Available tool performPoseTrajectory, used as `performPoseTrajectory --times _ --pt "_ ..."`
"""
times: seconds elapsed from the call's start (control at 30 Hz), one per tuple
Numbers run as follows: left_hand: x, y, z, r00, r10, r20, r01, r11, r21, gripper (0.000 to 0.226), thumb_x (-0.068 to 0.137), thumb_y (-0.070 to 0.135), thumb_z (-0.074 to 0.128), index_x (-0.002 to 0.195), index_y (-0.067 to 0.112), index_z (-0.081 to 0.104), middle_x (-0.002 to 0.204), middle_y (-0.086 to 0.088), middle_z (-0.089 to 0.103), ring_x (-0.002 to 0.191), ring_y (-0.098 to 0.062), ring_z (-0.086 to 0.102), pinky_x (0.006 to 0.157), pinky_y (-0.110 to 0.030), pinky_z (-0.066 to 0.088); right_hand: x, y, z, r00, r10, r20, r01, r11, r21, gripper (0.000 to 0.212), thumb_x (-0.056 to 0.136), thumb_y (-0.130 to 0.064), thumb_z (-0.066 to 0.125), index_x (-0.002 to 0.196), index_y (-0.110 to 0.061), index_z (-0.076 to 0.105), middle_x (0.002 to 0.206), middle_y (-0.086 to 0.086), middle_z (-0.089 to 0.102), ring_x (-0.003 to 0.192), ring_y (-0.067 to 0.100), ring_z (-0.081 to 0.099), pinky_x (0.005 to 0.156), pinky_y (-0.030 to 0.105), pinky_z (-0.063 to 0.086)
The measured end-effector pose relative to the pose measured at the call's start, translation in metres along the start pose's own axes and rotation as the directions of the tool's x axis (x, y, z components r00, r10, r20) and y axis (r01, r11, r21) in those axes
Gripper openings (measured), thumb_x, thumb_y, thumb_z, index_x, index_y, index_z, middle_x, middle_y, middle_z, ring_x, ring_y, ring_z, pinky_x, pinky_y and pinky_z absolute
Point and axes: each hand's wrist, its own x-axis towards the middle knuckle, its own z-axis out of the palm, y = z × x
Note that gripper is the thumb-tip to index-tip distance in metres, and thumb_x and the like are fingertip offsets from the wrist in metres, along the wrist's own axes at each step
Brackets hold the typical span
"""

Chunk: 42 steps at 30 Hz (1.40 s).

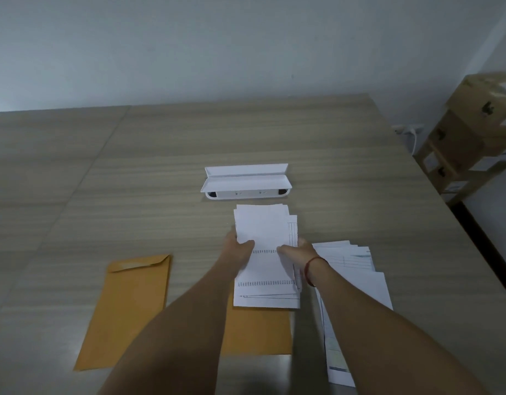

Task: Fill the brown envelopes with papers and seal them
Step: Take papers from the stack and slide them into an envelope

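Observation:
Both hands hold a small stack of white printed papers [264,232] above the table's middle. My left hand [237,248] grips the stack's left edge, and my right hand [296,252], with a red string on its wrist, grips the right edge. Under the stack's near end lies a brown envelope [257,330], partly hidden by the papers and my left forearm. A second brown envelope [129,312] lies flat to the left with its flap up. More loose white papers [357,283] are spread to the right under my right forearm.
A white open box-like device [246,181] sits on the wooden table [103,181] just beyond the papers. The table's right edge runs diagonally; past it stand stacked cardboard boxes [471,132] and a wall socket [408,129]. A plain wall is behind.

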Motion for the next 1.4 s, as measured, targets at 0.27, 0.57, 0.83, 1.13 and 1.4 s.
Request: performPoseTrajectory --times 0.27,0.57,0.83,1.13,1.4 --pt "0.006 -0.008 -0.007 0.998 -0.049 -0.049 0.049 0.999 -0.003 0.024 0.092 0.003 0.052 0.114 0.008 0.045 0.097 -0.007 0.059 0.092 -0.026 0.058 0.08 -0.035 0.05 0.006 0.005 0.002 0.989 0.067 0.135 -0.031 0.968 -0.25 0.038 0.083 -0.022 0.067 0.117 -0.007 0.057 0.113 0.011 0.068 0.1 0.027 0.066 0.099 0.043 0.051" --pt "0.017 0.009 -0.014 0.999 -0.038 0.013 0.037 0.999 0.021 0.033 0.094 0.003 0.05 0.124 0.011 0.04 0.106 -0.007 0.056 0.093 -0.023 0.057 0.08 -0.033 0.047 0.019 -0.015 -0.001 0.978 0.081 0.194 -0.003 0.928 -0.373 0.038 0.08 -0.027 0.067 0.114 -0.009 0.064 0.111 0.012 0.07 0.105 0.03 0.067 0.095 0.039 0.053" --pt "0.028 0.013 -0.023 0.993 -0.039 0.11 0.032 0.997 0.066 0.056 0.088 -0.003 0.053 0.138 0.012 0.032 0.126 -0.013 0.055 0.101 -0.024 0.055 0.081 -0.033 0.047 0.028 -0.029 0.006 0.992 0.026 0.121 0.024 0.919 -0.394 0.034 0.09 -0.018 0.056 0.122 -0.008 0.057 0.119 0.004 0.062 0.109 0.022 0.057 0.098 0.034 0.048" --pt "0.035 0.004 -0.018 1.0 -0.001 0.031 0.0 0.999 0.04 0.043 0.091 0.0 0.051 0.131 0.012 0.039 0.117 -0.009 0.058 0.1 -0.024 0.058 0.084 -0.035 0.05 0.033 -0.029 0.003 0.998 0.0 0.067 0.024 0.934 -0.357 0.032 0.093 -0.019 0.057 0.121 -0.004 0.059 0.117 0.009 0.064 0.11 0.026 0.06 0.094 0.033 0.049" --pt "0.051 -0.027 -0.03 0.992 0.129 0.006 -0.11 0.82 0.562 0.014 0.083 0.011 0.053 0.093 0.017 0.06 0.105 -0.004 0.063 0.102 -0.025 0.06 0.088 -0.039 0.051 0.058 -0.053 -0.01 0.916 -0.107 -0.387 0.111 0.994 -0.011 0.033 0.096 -0.009 0.048 0.128 -0.003 0.054 0.125 0.015 0.061 0.113 0.033 0.059 0.094 0.037 0.048"
